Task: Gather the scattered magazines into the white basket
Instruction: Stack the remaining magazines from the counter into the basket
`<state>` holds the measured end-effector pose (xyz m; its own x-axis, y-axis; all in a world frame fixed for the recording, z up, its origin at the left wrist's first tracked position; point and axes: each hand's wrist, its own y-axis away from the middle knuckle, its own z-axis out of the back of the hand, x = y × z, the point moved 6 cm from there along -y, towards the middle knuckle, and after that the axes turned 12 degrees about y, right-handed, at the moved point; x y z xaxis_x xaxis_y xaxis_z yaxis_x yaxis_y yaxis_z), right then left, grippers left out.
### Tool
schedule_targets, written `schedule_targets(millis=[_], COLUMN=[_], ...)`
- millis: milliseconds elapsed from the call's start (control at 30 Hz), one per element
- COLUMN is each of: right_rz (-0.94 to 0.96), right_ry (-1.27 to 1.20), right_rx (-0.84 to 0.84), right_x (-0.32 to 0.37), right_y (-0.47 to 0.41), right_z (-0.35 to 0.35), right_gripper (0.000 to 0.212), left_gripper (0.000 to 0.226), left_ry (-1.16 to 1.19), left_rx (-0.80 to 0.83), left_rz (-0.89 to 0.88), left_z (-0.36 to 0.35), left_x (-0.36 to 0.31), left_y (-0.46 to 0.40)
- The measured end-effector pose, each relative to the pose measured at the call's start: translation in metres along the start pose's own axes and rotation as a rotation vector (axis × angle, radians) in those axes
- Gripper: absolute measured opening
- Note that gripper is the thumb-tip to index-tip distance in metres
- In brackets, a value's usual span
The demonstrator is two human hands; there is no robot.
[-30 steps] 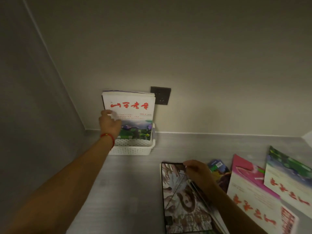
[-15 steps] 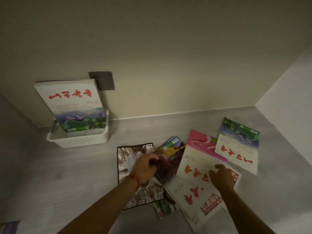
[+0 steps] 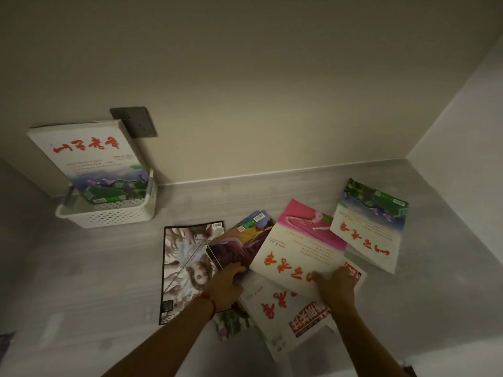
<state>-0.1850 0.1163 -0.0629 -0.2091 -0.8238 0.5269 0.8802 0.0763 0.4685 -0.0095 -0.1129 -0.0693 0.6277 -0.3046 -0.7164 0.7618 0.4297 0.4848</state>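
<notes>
- Currently, the white basket (image 3: 109, 213) stands at the far left of the tabletop (image 3: 95, 268), against the wall, with one stack of magazines (image 3: 89, 161) upright in it, leaning back on the wall.
- The remaining magazines lie overlapped in the middle of the tabletop: the dark illustrated magazine (image 3: 182, 262), the red-brown magazine (image 3: 239, 243) partly over it, the pink-topped magazine (image 3: 302, 248), a white magazine (image 3: 283, 308) under that, and the green-topped magazine (image 3: 370, 227) farthest right.
- Your left hand (image 3: 226, 284) rests on the near edge of the red-brown magazine; whether the fingers have closed on it cannot be told.
- Your right hand (image 3: 337, 287) lies spread and flat on the near edge of the pink-topped magazine, holding nothing.
- Square the loose copies into one pile before lifting: slide them together, spines aligned.
- Grip the pile at the spine side so that no covers fan open.
- Carry it to the basket and stand it in front of the upright stack.
- Avoid dragging the lower copies off the tabletop edge.
</notes>
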Motion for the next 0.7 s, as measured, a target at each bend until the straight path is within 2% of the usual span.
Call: schedule_targets(millis=[67, 167, 200, 300, 367, 433, 500, 567, 633, 700], right_rz=[-0.009, 0.007, 0.05, 0.177, 0.264, 0.427, 0.64, 0.855, 1.049, 1.184], right_ry=[-0.149, -0.55, -0.648, -0.703, -0.601, -0.403, -0.121, 0.181, 0.383, 0.521], right_rx=[0.034, 0.212, 0.268, 0.378, 0.422, 0.456, 0.463, 0.451, 0.432, 0.373], right_x=[-0.004, 0.001, 0.006, 0.025, 0.044, 0.074, 0.115, 0.155, 0.193, 0.227], right_y=[0.003, 0.016, 0.022, 0.038, 0.046, 0.053, 0.062, 0.076, 0.096, 0.113], right_z=[0.0, -0.002, 0.001, 0.011, 0.018, 0.026, 0.038, 0.048, 0.055, 0.059], right_gripper=[0.053, 0.037, 0.035, 0.036, 0.038, 0.038, 0.037, 0.037, 0.032, 0.025], left_gripper=[0.049, 0.042, 0.04, 0.038, 0.033, 0.034, 0.037, 0.047, 0.064, 0.07], left_ry=[0.005, 0.05, 0.054, 0.005, 0.015, -0.033, -0.127, -0.33, -0.588, -0.707], left_rx=[0.031, 0.065, 0.007, -0.369, -0.559, -0.606, -0.563, -0.526, -0.486, -0.345], left_rz=[-0.001, 0.002, -0.027, -0.247, -0.397, -0.522, -0.691, -0.821, -0.844, -0.763], left_z=[0.005, 0.014, 0.023, 0.068, 0.096, 0.114, 0.125, 0.13, 0.134, 0.139], left_x=[0.002, -0.001, -0.007, -0.044, -0.072, -0.1, -0.127, -0.149, -0.155, -0.146], left_y=[0.002, 0.005, 0.007, 0.02, 0.031, 0.038, 0.047, 0.054, 0.057, 0.051])
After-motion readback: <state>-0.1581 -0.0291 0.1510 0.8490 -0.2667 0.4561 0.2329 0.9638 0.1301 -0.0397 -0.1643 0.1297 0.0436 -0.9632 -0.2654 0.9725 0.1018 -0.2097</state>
